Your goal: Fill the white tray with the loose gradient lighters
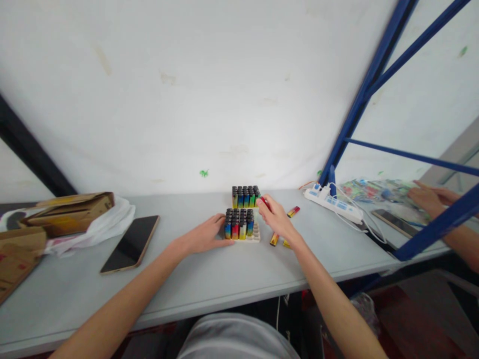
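Observation:
My left hand [205,235] rests on the grey table [209,279], its fingers against the left side of a white tray [256,234] partly filled with upright colourful lighters [238,224]. My right hand [275,216] is closed in a pinch on a red lighter [265,201], held just above the tray's right end. A second full block of lighters [245,196] stands behind the tray. A few loose lighters [293,212] lie on the table to the right of my right hand, partly hidden by my wrist.
A phone [130,243] lies face up at the left, next to a cardboard box [71,212] on a white plastic bag [112,219]. A white power strip [333,203] with cables sits at the right by a blue metal frame [348,124]. Another person's hands [430,197] work beyond it.

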### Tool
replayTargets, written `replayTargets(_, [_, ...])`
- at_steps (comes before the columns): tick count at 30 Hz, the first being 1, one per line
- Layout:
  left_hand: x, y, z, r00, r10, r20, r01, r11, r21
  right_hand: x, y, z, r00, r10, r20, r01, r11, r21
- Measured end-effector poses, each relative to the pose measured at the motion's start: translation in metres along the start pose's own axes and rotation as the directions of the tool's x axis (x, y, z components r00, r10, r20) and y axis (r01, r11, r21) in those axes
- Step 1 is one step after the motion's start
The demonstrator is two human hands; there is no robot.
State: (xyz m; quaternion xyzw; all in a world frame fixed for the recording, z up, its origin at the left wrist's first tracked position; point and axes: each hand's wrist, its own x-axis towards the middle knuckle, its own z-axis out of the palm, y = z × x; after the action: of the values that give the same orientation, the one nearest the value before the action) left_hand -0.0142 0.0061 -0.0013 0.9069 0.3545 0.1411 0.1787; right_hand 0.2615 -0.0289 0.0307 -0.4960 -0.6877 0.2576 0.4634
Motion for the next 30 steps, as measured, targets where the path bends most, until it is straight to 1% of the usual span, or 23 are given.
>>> replayTargets(2, [0.000, -0.001, 0.000, 1.000, 0.012, -0.014, -0.012, 1.000, -0.007, -0.003, -0.007, -0.010, 0.994, -0.021, 0.110, 0.022, 1.000, -0.007])
replayTargets(4, [0.000, -0.002, 0.001, 1.000, 0.021, -0.018, -0.021, 1.000, -0.008, -0.006, -0.015, -0.020, 0.977, -0.060, 0.202, 0.072, 0.996, -0.054])
replayTargets(6, [0.001, -0.002, 0.001, 1.000, 0.016, -0.012, -0.016, 1.000, -0.005, -0.008, -0.022, -0.028, 0.958, -0.119, 0.262, 0.152, 0.982, -0.110])
replayTargets(9, [0.000, -0.001, 0.000, 1.000, 0.000, -0.003, 0.000, 1.000, -0.009, -0.009, -0.029, -0.036, 0.932, -0.184, 0.313, 0.249, 0.952, -0.180])
replayTargets(11, [0.000, 0.001, 0.000, 1.000, -0.011, -0.005, 0.011, 1.000, -0.018, -0.010, -0.031, -0.038, 0.917, -0.177, 0.357, 0.255, 0.949, -0.184])
replayTargets(14, [-0.001, 0.002, -0.001, 1.000, -0.007, -0.008, 0.007, 1.000, -0.021, -0.010, -0.030, -0.036, 0.901, -0.125, 0.416, 0.203, 0.968, -0.148])
replayTargets(18, [-0.001, 0.001, -0.001, 1.000, 0.024, -0.019, -0.024, 1.000, -0.014, -0.010, -0.026, -0.033, 0.879, -0.081, 0.469, 0.151, 0.982, -0.115])
replayTargets(22, [0.000, 0.000, 0.000, 1.000, 0.007, -0.007, -0.007, 1.000, 0.005, -0.010, -0.022, -0.031, 0.856, -0.063, 0.514, 0.127, 0.988, -0.091])
replayTargets(26, [0.000, 0.001, 0.000, 1.000, -0.010, 0.004, 0.010, 1.000, -0.013, -0.013, -0.024, -0.027, 0.863, -0.057, 0.503, 0.130, 0.985, -0.111])
replayTargets(30, [0.001, 0.000, 0.000, 1.000, -0.013, 0.008, 0.013, 1.000, -0.028, -0.014, -0.033, -0.023, 0.887, -0.061, 0.458, 0.175, 0.962, -0.209])
